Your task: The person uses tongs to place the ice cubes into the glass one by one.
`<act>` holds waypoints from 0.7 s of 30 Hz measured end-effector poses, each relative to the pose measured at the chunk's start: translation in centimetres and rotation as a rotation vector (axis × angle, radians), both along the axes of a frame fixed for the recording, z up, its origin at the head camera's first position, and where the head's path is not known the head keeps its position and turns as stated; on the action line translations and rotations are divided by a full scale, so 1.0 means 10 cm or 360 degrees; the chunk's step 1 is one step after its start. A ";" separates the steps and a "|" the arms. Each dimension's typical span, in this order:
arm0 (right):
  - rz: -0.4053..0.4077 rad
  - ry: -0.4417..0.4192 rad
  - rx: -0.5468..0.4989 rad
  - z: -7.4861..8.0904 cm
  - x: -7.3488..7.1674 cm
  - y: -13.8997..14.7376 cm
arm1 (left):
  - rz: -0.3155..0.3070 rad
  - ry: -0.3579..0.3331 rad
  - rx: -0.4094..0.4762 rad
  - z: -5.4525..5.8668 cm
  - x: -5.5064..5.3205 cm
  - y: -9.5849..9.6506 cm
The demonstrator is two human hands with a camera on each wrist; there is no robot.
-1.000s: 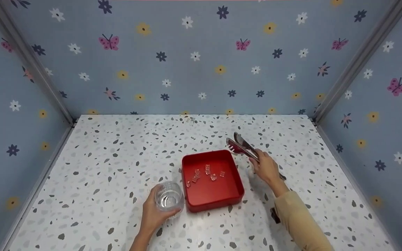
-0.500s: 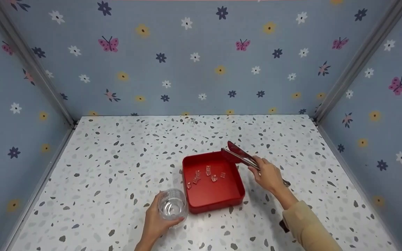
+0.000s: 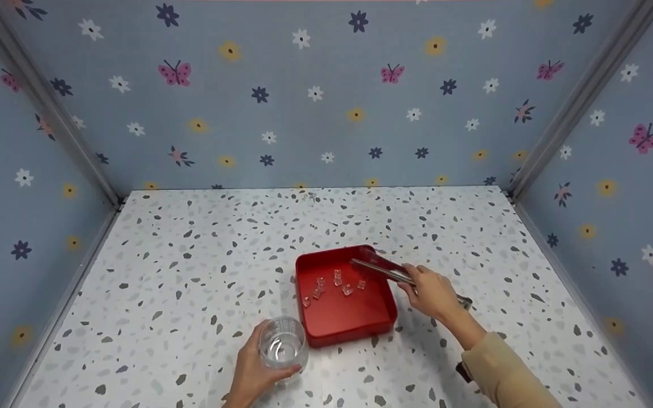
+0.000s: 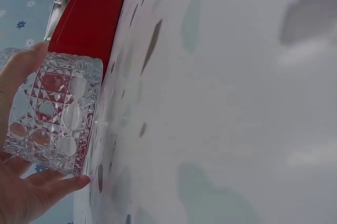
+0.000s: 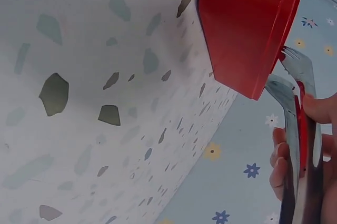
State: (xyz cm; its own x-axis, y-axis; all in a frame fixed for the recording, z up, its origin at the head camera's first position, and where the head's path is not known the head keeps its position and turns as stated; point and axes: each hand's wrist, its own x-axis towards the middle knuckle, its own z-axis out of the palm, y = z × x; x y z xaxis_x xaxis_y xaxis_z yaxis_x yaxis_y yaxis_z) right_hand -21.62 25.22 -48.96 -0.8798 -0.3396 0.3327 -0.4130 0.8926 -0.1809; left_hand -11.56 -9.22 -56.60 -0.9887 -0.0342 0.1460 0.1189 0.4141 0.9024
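On the speckled white tabletop (image 3: 202, 249), between blue flowered walls (image 3: 326, 65), I see clear cubes (image 3: 338, 277) in a red tray (image 3: 349, 316); the left hand (image 3: 251, 365) curls round a glass (image 3: 283, 347) beside it, the right hand (image 3: 432, 293) grips tongs (image 3: 380, 271) over the tray's far right corner.

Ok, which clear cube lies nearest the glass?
The leftmost clear cube in the red tray; the other cubes all lie farther right and farther back.

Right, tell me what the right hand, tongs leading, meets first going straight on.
Probably the far wall of the red square tray, though depth is unclear; the metal tongs might pass above.
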 end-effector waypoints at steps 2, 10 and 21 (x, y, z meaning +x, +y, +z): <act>-0.0011 -0.0018 0.0021 0.01 0.02 -0.03 | -0.0004 0.0012 -0.0021 0.00 0.02 0.00; -0.0035 -0.0034 0.0140 0.03 0.06 -0.15 | -0.0027 0.0013 -0.0062 0.02 0.06 0.02; -0.0106 -0.0085 0.0228 0.02 0.09 -0.31 | -0.0051 0.0027 -0.0065 0.02 0.06 0.02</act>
State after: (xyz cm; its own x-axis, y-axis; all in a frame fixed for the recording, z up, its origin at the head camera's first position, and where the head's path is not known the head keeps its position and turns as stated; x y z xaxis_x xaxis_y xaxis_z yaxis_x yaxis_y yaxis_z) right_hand -20.72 22.11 -48.74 -0.9170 -0.3205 0.2373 -0.3452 0.9359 -0.0700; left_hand -10.92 -9.03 -56.40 -0.9866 0.0036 0.1631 0.1476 0.4460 0.8828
